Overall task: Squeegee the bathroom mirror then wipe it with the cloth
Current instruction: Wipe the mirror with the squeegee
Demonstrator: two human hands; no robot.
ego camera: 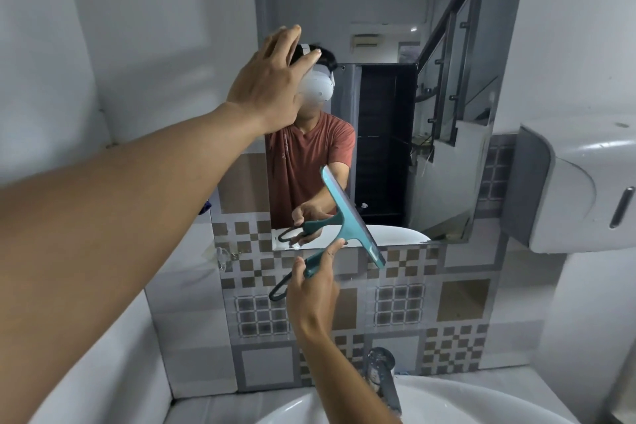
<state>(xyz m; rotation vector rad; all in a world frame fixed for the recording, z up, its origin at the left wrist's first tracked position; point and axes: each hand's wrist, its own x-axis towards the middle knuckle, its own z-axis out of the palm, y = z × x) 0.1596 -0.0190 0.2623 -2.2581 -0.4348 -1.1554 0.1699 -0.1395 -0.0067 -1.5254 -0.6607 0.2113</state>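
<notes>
The bathroom mirror (pixel 395 10) hangs on the wall straight ahead, above the patterned tiles. My right hand (pixel 315 293) grips the dark handle of a teal squeegee (pixel 351 217), whose blade is tilted across the mirror's lower edge. My left hand (pixel 272 79) is raised with fingers spread at the mirror's left side and holds nothing; whether it touches the glass I cannot tell. The mirror reflects a person in a red shirt holding the squeegee. No cloth is in view.
A white sink (pixel 447 403) with a chrome tap (pixel 382 375) lies below. A white dispenser (pixel 578 182) juts from the right wall. Patterned tiles (pixel 395 306) cover the wall under the mirror. Plain white walls stand on both sides.
</notes>
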